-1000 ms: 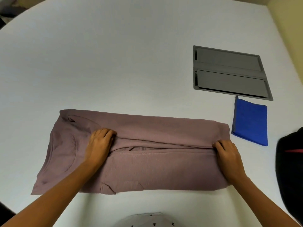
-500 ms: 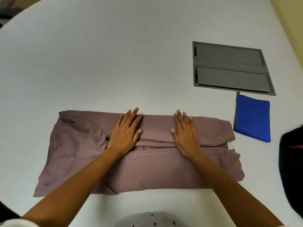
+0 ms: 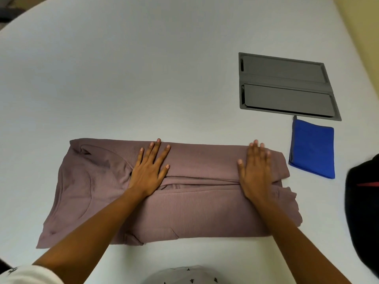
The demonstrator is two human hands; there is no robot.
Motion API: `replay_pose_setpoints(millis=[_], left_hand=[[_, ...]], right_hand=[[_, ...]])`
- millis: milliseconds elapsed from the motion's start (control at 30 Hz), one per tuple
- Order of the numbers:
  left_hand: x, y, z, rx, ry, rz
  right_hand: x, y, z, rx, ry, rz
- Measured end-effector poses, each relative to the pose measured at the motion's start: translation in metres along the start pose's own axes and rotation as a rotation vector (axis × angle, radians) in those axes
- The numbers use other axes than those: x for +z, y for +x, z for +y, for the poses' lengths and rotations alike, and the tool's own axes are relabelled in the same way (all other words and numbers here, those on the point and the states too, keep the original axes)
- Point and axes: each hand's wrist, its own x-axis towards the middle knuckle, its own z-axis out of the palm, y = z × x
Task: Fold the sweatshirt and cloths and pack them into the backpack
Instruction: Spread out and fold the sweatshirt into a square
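Observation:
A mauve sweatshirt [image 3: 201, 214] lies folded into a long band across the near part of the white table, its neck end at the left. My left hand [image 3: 150, 171] lies flat on it, fingers spread, just left of the middle. Flat on the band's right end is my right hand [image 3: 256, 171]. Both press on the far folded-over layer. A folded blue cloth [image 3: 313, 150] lies on the table right of the sweatshirt, apart from it. The black backpack [image 3: 365, 212] shows only partly at the right edge.
A grey recessed panel [image 3: 285, 87] with two flaps sits in the white table [image 3: 143, 78] beyond the blue cloth. A yellowish wall runs along the far right. The table's round edge curves past the far left.
My hands let go of the pinched fold, laid it down and went flat near the middle. Since then the right hand has slid to the right end and the left hand slightly left.

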Motion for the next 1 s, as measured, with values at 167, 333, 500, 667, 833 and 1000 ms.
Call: replay_pose_setpoints(millis=[167, 333, 500, 667, 833, 1000], left_hand=[[-0.003, 0.000, -0.002, 0.012, 0.000, -0.024], [-0.012, -0.003, 0.001, -0.013, -0.039, -0.048], [-0.034, -0.013, 0.010, -0.108, -0.297, 0.049], [-0.045, -0.061, -0.012, -0.077, -0.308, 0.213], [-0.048, -0.118, -0.038, -0.199, -0.320, 0.283], [-0.040, -0.165, -0.056, -0.324, -0.447, 0.165]], right_hand=[[0.015, -0.029, -0.005, -0.204, 0.022, -0.085], [0.003, -0.035, 0.047, -0.006, -0.095, -0.056], [-0.013, -0.045, 0.033, 0.122, 0.069, 0.065], [-0.015, -0.077, -0.035, -0.210, 0.174, 0.079], [0.001, -0.104, -0.102, -0.443, 0.217, 0.013], [0.017, -0.110, -0.145, -0.682, 0.278, 0.041]])
